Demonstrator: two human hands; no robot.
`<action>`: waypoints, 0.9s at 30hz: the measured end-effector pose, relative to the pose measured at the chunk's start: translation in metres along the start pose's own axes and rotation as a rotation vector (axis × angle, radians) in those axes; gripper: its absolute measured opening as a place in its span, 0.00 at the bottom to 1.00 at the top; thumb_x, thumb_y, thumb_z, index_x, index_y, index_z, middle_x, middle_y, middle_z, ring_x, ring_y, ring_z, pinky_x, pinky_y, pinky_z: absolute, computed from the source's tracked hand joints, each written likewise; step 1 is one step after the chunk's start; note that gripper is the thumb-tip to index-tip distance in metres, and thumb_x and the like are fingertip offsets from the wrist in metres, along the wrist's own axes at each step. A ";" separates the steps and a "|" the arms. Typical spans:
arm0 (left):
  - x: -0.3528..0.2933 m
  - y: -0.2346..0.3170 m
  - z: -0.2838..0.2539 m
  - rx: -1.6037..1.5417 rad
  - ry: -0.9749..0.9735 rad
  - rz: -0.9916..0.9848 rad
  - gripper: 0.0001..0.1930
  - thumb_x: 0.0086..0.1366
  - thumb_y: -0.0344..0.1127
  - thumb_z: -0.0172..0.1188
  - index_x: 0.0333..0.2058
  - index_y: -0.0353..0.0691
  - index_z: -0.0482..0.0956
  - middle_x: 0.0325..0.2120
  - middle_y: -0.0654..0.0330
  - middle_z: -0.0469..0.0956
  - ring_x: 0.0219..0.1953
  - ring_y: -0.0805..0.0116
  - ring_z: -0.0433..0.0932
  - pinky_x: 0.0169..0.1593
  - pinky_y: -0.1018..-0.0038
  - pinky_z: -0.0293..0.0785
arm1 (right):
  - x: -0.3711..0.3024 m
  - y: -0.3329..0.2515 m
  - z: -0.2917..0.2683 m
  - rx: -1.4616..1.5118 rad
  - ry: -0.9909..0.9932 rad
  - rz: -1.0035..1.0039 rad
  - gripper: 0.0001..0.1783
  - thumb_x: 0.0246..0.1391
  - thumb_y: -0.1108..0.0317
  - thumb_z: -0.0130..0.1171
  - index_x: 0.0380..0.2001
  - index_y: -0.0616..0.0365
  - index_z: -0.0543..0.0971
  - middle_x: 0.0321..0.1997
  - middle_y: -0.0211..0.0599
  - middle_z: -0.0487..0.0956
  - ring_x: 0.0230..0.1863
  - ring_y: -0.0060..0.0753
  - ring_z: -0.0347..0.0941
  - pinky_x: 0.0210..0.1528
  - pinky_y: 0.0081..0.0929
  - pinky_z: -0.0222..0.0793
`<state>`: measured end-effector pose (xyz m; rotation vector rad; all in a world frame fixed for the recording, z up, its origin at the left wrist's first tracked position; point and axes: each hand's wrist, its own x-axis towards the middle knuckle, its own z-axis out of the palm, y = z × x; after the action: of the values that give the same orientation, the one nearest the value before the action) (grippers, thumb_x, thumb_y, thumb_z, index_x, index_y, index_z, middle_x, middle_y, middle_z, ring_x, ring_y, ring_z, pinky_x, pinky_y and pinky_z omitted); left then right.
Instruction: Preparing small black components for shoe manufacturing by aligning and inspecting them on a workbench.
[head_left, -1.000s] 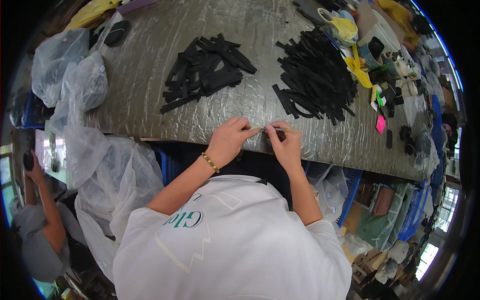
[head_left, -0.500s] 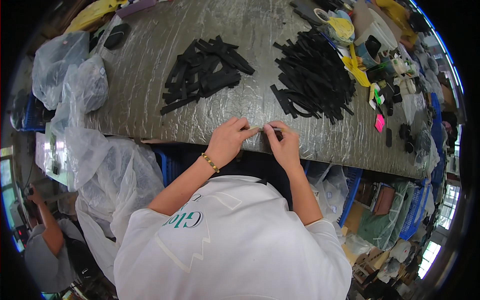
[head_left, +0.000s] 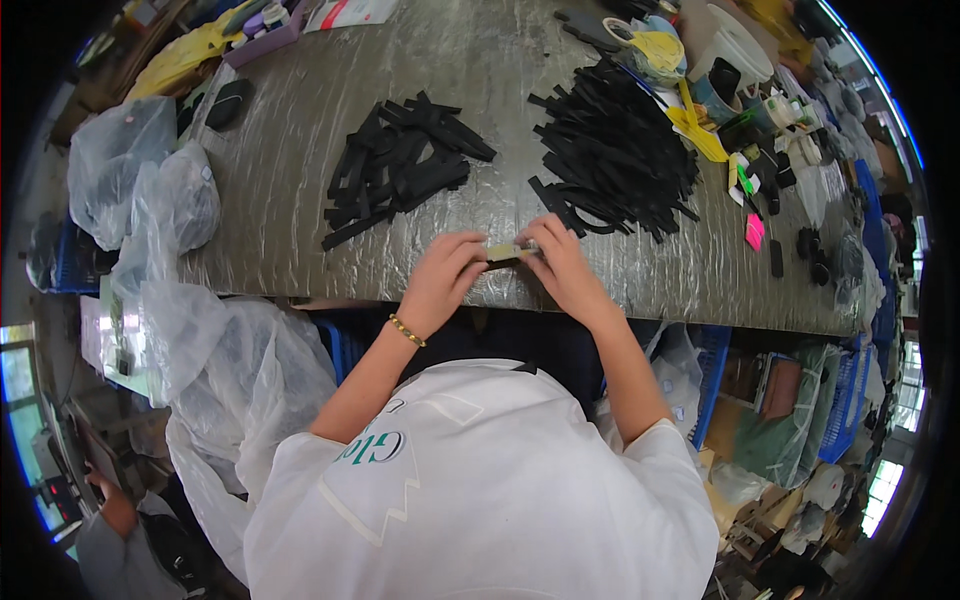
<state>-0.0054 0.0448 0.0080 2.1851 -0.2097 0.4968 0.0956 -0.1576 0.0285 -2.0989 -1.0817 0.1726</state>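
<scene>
Fingers (head_left: 465,246) of the left hand (head_left: 437,284) and right hand (head_left: 572,275) pinch a small pale piece (head_left: 503,252) by opposite ends. I see it between them, near the counter (head_left: 270,235) edge; beyond lie black strips (head_left: 620,150).

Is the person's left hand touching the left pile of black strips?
Apart. The head view shows bare tabletop between the left hand and the left pile of black strips.
</scene>
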 end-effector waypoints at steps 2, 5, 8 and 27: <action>0.003 -0.002 -0.010 -0.018 0.012 0.012 0.07 0.61 0.26 0.63 0.38 0.37 0.79 0.40 0.54 0.81 0.45 0.51 0.78 0.49 0.65 0.75 | 0.009 -0.010 -0.010 0.100 -0.009 0.008 0.16 0.54 0.81 0.59 0.46 0.58 0.76 0.48 0.40 0.71 0.48 0.47 0.71 0.49 0.36 0.68; 0.006 -0.003 -0.026 0.059 0.168 -0.017 0.06 0.60 0.25 0.64 0.38 0.36 0.80 0.39 0.55 0.82 0.43 0.53 0.80 0.47 0.66 0.77 | 0.011 -0.014 -0.010 0.093 0.106 0.024 0.17 0.54 0.79 0.59 0.48 0.57 0.77 0.48 0.40 0.72 0.47 0.47 0.72 0.48 0.35 0.68; 0.005 -0.010 -0.046 0.012 0.339 -0.165 0.06 0.60 0.23 0.64 0.37 0.36 0.80 0.39 0.56 0.83 0.41 0.59 0.82 0.45 0.70 0.78 | -0.011 -0.009 0.007 -0.085 0.039 -0.033 0.17 0.54 0.76 0.62 0.48 0.57 0.79 0.47 0.40 0.74 0.46 0.46 0.73 0.48 0.36 0.68; -0.020 -0.025 -0.073 -0.044 0.566 -0.276 0.05 0.63 0.23 0.63 0.38 0.33 0.81 0.41 0.56 0.84 0.41 0.69 0.82 0.46 0.74 0.78 | 0.115 0.019 0.065 -0.523 0.330 -0.249 0.20 0.49 0.74 0.55 0.48 0.54 0.79 0.48 0.33 0.75 0.48 0.39 0.72 0.49 0.33 0.66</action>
<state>-0.0355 0.1173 0.0220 1.9021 0.3768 0.9104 0.1525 -0.0419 -0.0057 -2.2976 -1.2610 -0.6182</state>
